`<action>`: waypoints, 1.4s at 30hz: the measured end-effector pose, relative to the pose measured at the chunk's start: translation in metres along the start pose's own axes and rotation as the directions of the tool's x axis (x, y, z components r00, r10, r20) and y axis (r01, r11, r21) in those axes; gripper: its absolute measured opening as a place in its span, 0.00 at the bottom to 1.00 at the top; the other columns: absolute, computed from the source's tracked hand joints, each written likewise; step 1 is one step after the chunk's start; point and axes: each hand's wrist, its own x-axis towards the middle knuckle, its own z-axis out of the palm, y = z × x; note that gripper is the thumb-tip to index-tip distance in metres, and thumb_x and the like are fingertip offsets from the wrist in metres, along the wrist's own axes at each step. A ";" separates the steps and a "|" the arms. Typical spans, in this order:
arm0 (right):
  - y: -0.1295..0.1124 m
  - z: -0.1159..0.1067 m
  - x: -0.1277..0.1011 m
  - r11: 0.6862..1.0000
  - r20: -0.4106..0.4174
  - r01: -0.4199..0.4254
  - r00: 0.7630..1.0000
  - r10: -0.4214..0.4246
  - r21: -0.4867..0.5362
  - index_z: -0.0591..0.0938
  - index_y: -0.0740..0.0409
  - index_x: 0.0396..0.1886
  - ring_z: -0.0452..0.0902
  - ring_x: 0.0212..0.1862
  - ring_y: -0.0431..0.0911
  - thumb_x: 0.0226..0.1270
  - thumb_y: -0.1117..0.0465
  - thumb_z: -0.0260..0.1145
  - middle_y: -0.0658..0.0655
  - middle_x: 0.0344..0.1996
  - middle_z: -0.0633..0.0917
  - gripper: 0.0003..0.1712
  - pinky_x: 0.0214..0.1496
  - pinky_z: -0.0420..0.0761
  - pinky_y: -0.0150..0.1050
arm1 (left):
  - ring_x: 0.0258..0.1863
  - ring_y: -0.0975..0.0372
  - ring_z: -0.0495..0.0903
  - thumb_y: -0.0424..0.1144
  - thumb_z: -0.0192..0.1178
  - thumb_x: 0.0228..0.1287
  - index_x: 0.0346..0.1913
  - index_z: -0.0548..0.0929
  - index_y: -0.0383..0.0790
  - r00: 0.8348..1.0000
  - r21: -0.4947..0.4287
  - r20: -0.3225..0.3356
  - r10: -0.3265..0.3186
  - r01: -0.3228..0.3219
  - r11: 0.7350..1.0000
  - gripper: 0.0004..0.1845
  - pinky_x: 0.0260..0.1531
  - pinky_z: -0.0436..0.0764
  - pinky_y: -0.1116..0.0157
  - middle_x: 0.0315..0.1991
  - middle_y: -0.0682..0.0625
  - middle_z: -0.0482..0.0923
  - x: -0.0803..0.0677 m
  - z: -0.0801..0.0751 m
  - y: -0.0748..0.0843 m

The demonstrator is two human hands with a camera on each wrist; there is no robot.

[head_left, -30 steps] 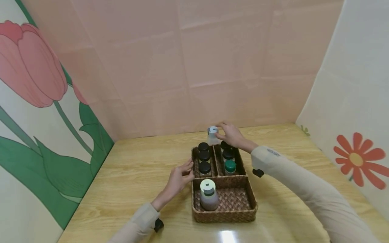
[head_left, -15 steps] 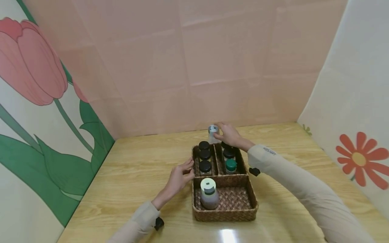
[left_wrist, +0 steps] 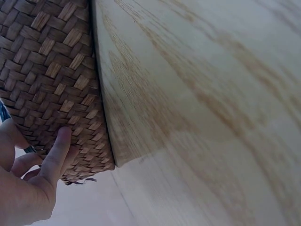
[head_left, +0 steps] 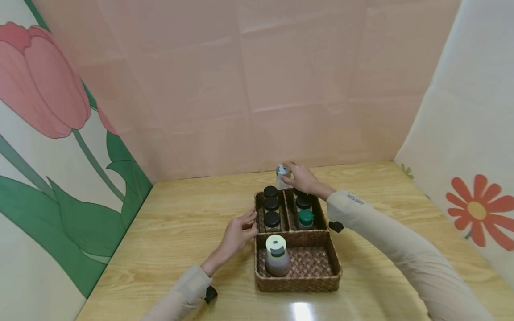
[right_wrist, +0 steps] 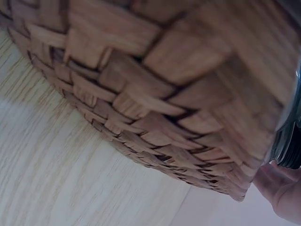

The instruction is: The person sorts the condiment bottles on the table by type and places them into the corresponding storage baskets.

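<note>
At the far edge of the woven basket [head_left: 298, 281], the right hand [head_left: 303, 178] was curled round a small clear jar with a grey cap [head_left: 282, 173], held just behind the basket's rear wall. The left hand [head_left: 236, 233] rested with relaxed fingers against the basket's left side, steadying it on the wooden surface [head_left: 180, 232]. Good practice, in my judgement: keep the jar upright and that brace firm. Contents: left rear compartment, three black-capped jars [head_left: 271, 205]; right rear, black-capped jars and one green-capped jar [head_left: 306, 218]; front compartment, one white-capped bottle [head_left: 275, 256] standing at its left.
</note>
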 end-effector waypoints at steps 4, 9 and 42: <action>-0.001 -0.001 0.000 0.999 0.010 -0.031 0.999 0.031 0.010 0.68 0.68 0.70 0.76 0.52 0.62 0.72 0.57 0.64 0.73 0.64 0.68 0.32 0.48 0.78 0.56 | 0.54 0.52 0.80 0.23 0.59 0.62 0.59 0.77 0.23 1.000 -0.007 0.001 -0.007 0.007 1.000 0.21 0.27 0.79 0.72 0.64 0.38 0.71 0.000 0.001 0.000; -0.005 0.000 -0.001 0.998 0.020 -0.058 0.998 0.058 -0.020 0.70 0.69 0.68 0.76 0.43 0.58 0.72 0.56 0.63 0.72 0.57 0.70 0.31 0.40 0.79 0.51 | 0.53 0.52 0.81 0.24 0.59 0.62 0.59 0.77 0.23 1.000 0.003 -0.003 0.002 -0.002 1.000 0.21 0.28 0.80 0.72 0.64 0.38 0.71 0.000 0.000 0.000; 0.000 -0.006 0.000 0.998 -0.032 0.039 0.999 -0.041 -0.038 0.77 0.72 0.49 0.74 0.33 0.54 0.71 0.60 0.65 0.69 0.41 0.78 0.17 0.32 0.74 0.48 | 0.54 0.51 0.80 0.22 0.59 0.62 0.59 0.77 0.24 1.000 0.008 0.011 -0.010 0.010 1.000 0.21 0.19 0.73 0.75 0.65 0.38 0.70 0.002 0.001 -0.002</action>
